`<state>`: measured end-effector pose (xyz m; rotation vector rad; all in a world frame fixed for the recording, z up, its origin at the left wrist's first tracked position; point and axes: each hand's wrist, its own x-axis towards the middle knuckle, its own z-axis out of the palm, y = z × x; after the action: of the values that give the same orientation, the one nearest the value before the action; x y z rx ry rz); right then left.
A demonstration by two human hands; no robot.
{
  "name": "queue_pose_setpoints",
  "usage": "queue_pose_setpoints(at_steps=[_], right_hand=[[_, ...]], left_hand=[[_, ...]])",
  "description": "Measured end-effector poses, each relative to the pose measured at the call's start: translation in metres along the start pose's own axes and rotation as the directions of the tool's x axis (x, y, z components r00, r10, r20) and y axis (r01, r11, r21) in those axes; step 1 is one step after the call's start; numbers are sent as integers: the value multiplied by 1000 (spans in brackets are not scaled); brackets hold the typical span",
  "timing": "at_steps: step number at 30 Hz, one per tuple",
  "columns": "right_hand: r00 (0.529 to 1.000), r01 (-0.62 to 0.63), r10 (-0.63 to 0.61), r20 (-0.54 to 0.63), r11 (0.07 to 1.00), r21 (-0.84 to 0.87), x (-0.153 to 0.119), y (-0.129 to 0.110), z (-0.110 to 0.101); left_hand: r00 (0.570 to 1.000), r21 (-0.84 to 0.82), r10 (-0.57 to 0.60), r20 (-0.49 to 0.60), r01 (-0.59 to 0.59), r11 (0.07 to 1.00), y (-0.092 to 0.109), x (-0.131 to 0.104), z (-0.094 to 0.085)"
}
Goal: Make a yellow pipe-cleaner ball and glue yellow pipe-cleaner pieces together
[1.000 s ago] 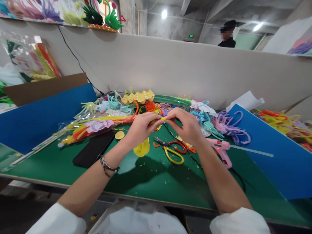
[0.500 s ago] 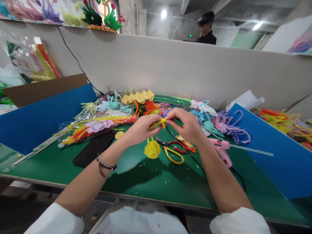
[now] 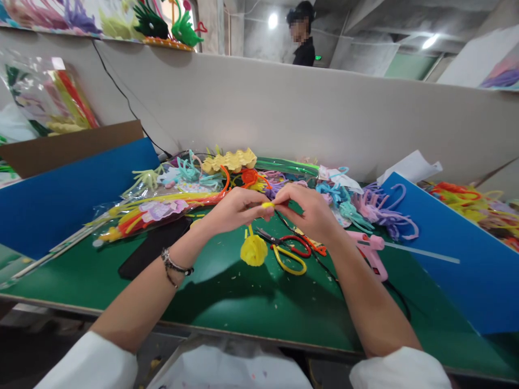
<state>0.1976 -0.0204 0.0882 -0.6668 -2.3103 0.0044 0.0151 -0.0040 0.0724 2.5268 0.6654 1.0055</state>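
Above the middle of the table, my left hand (image 3: pixel 240 209) pinches a small piece of yellow pipe cleaner (image 3: pixel 267 205). Most of this piece is hidden by the fingers. From the other side, the closed fingertips of my right hand (image 3: pixel 305 206) meet it. A round, fluffy yellow pipe-cleaner flower (image 3: pixel 253 250) shows just below my left hand, its short stem pointing up toward the fingers; whether it rests on the table I cannot tell. Scissors (image 3: pixel 290 254) with one red and one yellow handle lie below my right hand.
A pink glue gun (image 3: pixel 371 254) with a glue stick lies right of my right forearm. Blue boxes (image 3: pixel 73 197) stand at both sides. Bagged pipe cleaners (image 3: pixel 150 213) and a black flat object (image 3: pixel 150 251) lie left. A person (image 3: pixel 303 35) is beyond the partition.
My fingers have closed further over the yellow pipe cleaner, so less of it shows. The flower and scissors keep nearly the same place. The person behind the partition has moved left.
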Motion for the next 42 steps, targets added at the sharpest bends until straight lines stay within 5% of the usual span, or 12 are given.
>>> queue_pose_setpoints(at_steps=[3, 6, 10, 13, 16, 19, 22, 24, 27, 31, 36, 42], right_hand=[[999, 23, -22, -24, 1000, 7, 0, -2, -1], [998, 51, -52, -44, 998, -21, 0, -4, -2], [992, 112, -118, -53, 988, -103, 0, -4, -3], [987, 140, -150, -52, 978, -156, 1, -1, -2], [989, 133, -143, -45, 975, -178, 1, 3, 0], [995, 80, -89, -41, 981, -176, 1, 10, 2], [999, 10, -16, -41, 991, -135, 0, 15, 3], [998, -27, 22, -54, 995, -91, 0, 16, 2], [995, -63, 60, -78, 997, -37, 1, 16, 1], [993, -71, 68, -93, 997, -36, 1, 15, 0], [993, -44, 33, -114, 995, -92, 0, 15, -2], [995, 10, -27, -100, 987, -162, 0, 18, -2]], left_hand=[[975, -419, -205, 88, 223, 880, 1, 1, 3], [930, -718, -321, 178, 346, 603, 0, 5, 12], [858, -897, -435, 274, 391, 205, 2, 12, 24], [809, -917, -498, 311, 393, 66, 6, 16, 29], [789, -899, -559, 255, 406, 163, 5, 18, 31], [823, -789, -568, 0, 350, 506, 0, 16, 31], [860, -515, -375, -347, 159, 842, -7, 11, 31], [872, -226, -141, -469, 36, 973, -12, 8, 31], [878, 180, 151, -454, -76, 981, -15, 7, 30], [897, 314, 185, -401, -54, 948, -15, 9, 28], [940, 97, 18, -341, 16, 995, -10, 16, 25], [960, -295, -262, -100, 223, 929, -4, 21, 21]])
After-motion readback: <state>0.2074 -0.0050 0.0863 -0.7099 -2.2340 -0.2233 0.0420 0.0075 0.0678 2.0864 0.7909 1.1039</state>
